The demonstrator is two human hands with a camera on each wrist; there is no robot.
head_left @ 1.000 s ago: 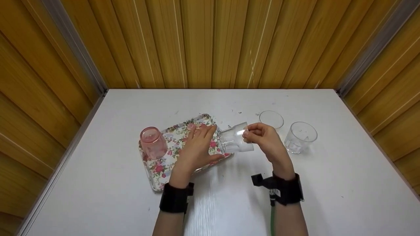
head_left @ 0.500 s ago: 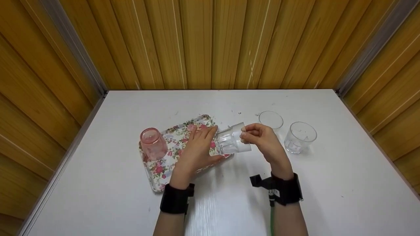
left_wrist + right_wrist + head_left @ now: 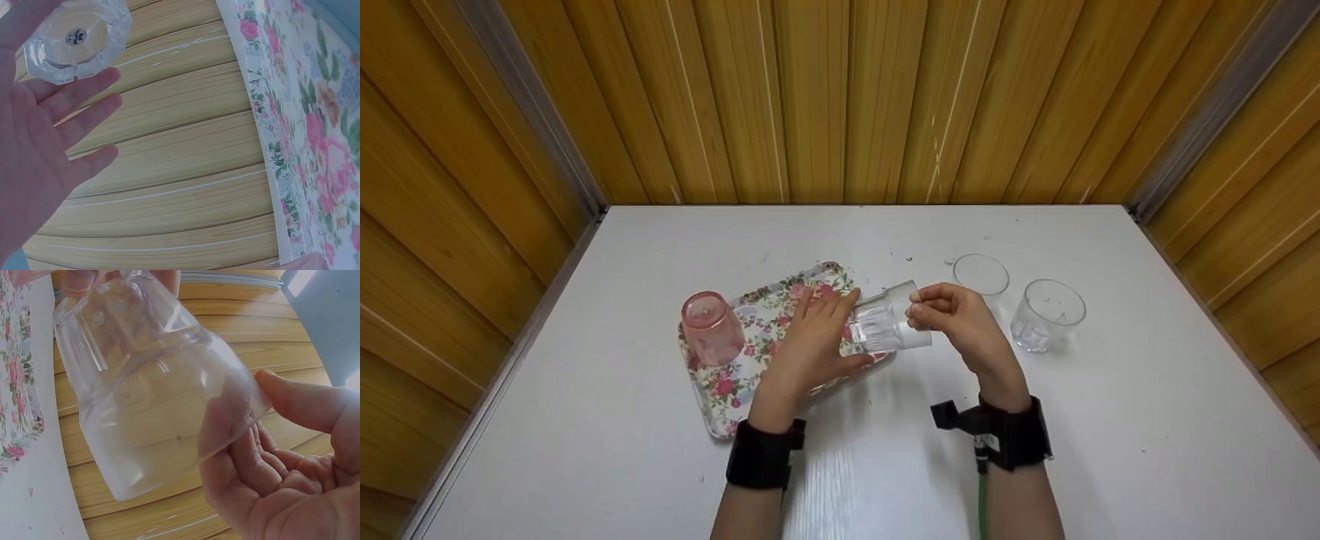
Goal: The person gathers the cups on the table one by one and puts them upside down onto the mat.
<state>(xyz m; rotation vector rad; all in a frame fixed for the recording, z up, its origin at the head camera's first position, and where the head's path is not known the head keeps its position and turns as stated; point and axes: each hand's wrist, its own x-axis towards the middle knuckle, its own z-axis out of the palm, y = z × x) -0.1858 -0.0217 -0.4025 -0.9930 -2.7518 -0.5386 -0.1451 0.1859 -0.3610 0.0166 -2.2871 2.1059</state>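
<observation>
A clear drinking glass (image 3: 881, 322) is held on its side above the right end of the flowered tray (image 3: 761, 330). My right hand (image 3: 964, 322) pinches its rim; in the right wrist view the thumb (image 3: 304, 402) lies outside and fingers show through the wall. My left hand (image 3: 814, 337) is at the base end, fingers extended, with the base between thumb and index finger. In the left wrist view the faceted glass base (image 3: 79, 39) carries a small round label. How firmly the left hand touches it cannot be told.
A pink glass (image 3: 711, 330) stands upside down on the tray's left end. Another clear glass (image 3: 1046, 315) stands upright on the right of the white table (image 3: 1140, 375). Behind my right hand lies a clear round rim or disc (image 3: 981, 274). Wood-patterned panels (image 3: 840, 105) surround the table.
The clear glass and my right hand have shifted slightly left, bringing the base further between my left thumb and index finger. The left hand has barely moved.
</observation>
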